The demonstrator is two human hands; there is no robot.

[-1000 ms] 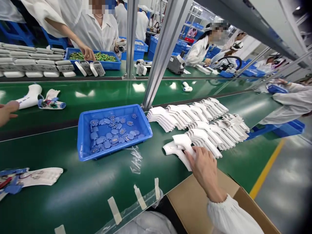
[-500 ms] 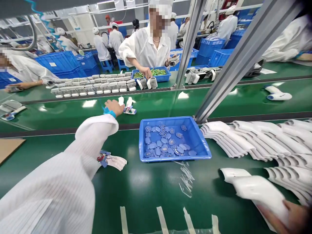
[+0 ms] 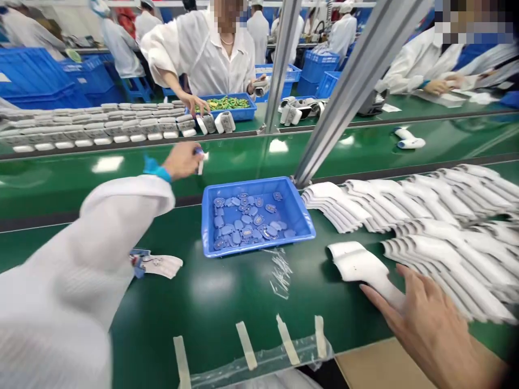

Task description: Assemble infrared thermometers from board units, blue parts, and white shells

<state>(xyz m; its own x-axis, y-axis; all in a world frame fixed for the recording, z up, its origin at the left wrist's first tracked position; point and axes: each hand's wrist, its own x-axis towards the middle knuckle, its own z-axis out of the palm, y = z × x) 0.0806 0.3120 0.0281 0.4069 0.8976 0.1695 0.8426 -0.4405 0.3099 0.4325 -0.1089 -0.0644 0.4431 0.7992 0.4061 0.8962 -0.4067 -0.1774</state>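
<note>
Over the green conveyor belt [image 3: 239,151], my left hand [image 3: 182,160] is closed on a circuit assembly [image 3: 200,162] with white and blue parts, mostly hidden by the fingers and blurred. My right hand [image 3: 433,319] grips the narrow end of a white curved plastic shell [image 3: 357,262], thumb on one side and fingers on the other. That shell is low over the green bench, its wide end towards the blue tray [image 3: 259,251]. Another circuit assembly [image 3: 158,265], with a blue part and wires, lies beside my left sleeve.
Stacked white shells [image 3: 446,237] cover the right side. Small translucent bluish pieces lie in the tray; thin clear strips [image 3: 281,273] lie before it. Tape strips [image 3: 246,344] hold plastic film at the front edge. A metal post [image 3: 344,86] slants upward; a co-worker [image 3: 219,54] sits opposite.
The view has swung right. My left hand has closed on a circuit assembly from the belt and lifted it. My right hand and its shell show more fully.
</note>
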